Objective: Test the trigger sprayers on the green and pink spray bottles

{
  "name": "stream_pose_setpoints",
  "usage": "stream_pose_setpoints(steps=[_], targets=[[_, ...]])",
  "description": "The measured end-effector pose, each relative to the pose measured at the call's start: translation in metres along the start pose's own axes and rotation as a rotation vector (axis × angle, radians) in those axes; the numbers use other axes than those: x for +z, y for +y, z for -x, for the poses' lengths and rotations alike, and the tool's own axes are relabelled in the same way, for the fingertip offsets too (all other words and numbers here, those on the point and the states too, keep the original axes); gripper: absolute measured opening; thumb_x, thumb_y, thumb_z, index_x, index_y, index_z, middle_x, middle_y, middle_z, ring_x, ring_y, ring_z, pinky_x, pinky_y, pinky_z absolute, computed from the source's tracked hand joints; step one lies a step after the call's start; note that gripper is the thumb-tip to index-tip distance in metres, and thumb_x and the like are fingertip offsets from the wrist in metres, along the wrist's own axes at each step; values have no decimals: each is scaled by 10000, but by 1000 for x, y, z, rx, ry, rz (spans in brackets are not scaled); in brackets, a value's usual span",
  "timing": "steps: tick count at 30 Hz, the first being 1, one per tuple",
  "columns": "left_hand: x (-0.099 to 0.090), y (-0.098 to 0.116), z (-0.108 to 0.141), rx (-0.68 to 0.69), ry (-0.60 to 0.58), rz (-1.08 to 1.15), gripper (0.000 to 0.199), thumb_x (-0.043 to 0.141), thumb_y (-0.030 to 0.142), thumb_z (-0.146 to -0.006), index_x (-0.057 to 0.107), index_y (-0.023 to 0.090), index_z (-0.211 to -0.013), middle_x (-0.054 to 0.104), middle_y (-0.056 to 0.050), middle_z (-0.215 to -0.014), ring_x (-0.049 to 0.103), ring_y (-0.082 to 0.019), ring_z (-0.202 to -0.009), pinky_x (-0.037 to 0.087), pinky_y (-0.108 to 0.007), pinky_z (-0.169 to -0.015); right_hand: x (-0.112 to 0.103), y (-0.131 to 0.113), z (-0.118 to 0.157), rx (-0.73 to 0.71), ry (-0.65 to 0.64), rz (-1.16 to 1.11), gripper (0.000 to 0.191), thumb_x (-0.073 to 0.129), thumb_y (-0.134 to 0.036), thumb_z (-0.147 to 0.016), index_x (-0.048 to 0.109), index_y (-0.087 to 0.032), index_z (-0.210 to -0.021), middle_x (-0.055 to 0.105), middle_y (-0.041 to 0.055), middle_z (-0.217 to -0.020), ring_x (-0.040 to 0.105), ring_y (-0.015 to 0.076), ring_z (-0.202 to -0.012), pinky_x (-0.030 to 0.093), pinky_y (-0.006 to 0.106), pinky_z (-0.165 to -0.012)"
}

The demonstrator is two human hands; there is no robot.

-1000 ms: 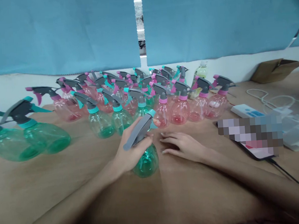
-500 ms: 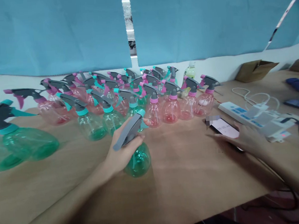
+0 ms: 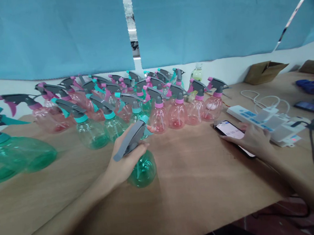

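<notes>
My left hand [image 3: 124, 157] is wrapped round the neck of a green spray bottle [image 3: 144, 172] with a grey and teal trigger head, standing upright on the table. Part of its neck and trigger is hidden by my fingers. To the right, my right hand [image 3: 255, 139] reaches across a smartphone [image 3: 229, 128] lying face up, its bright screen showing digits too blurred to read. The thumb lies along the phone's near side and the other fingers are bent at its far side. Just beyond my left hand stand several green spray bottles [image 3: 93, 134] and pink spray bottles [image 3: 177, 116].
A white power strip [image 3: 243, 114] with plugs and cables lies right of the phone. Behind it are an open brown box [image 3: 264, 72] and a blue bundle [image 3: 308, 86]. Two green bottles [image 3: 38, 154] stand at the left. A blue curtain [image 3: 59, 34] hangs behind the brown table [image 3: 189, 190].
The view has shifted slightly, moving most things a little left in the picture. My right hand's fingers have shifted at the phone, uncovering more screen. My left hand keeps its grip on the spray bottle.
</notes>
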State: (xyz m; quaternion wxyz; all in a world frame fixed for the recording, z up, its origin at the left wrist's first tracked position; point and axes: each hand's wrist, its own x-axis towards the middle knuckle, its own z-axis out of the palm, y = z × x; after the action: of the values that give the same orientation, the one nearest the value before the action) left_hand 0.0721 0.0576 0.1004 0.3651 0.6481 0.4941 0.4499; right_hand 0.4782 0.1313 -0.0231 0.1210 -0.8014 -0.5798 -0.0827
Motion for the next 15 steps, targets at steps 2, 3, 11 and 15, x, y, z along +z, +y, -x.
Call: stream_pose_setpoints(steps=[2, 3, 11, 15], targets=[[0, 0, 0, 2, 0, -11, 310, 579, 221, -751, 568, 280, -1055, 499, 59, -629, 467, -136, -575, 425, -292, -679, 0, 0, 1, -4, 7, -32, 860, 469, -787, -623, 498, -144, -1193, 579, 167, -1208, 462, 342, -1163, 240, 459, -957], [0, 0, 1, 6, -3, -19, 309, 573, 218, -758, 570, 282, -1060, 489, 62, -616, 456, -132, -556, 429, -294, -680, 1, 1, 1, -8, -1, -52, 859, 464, -784, -625, 493, -137, -1191, 569, 175, -1217, 448, 350, -1170, 218, 471, -966], [-1, 2, 1, 28, -9, -61, 315, 550, 226, -779, 576, 272, -1089, 501, 57, -589, 447, -134, -509, 452, -301, -652, 3, 1, -1, -37, -19, -83, 860, 401, -815, -616, 502, -159, -1161, 586, 179, -1172, 451, 383, -1147, 224, 516, -958], [-1, 4, 1, 16, -4, -49, 310, 560, 247, -772, 571, 275, -1080, 509, 56, -608, 446, -135, -521, 447, -306, -673, 4, 1, -1, -44, -9, -50, 854, 374, -801, -631, 505, -159, -1180, 592, 189, -1163, 460, 394, -1146, 173, 554, -987]])
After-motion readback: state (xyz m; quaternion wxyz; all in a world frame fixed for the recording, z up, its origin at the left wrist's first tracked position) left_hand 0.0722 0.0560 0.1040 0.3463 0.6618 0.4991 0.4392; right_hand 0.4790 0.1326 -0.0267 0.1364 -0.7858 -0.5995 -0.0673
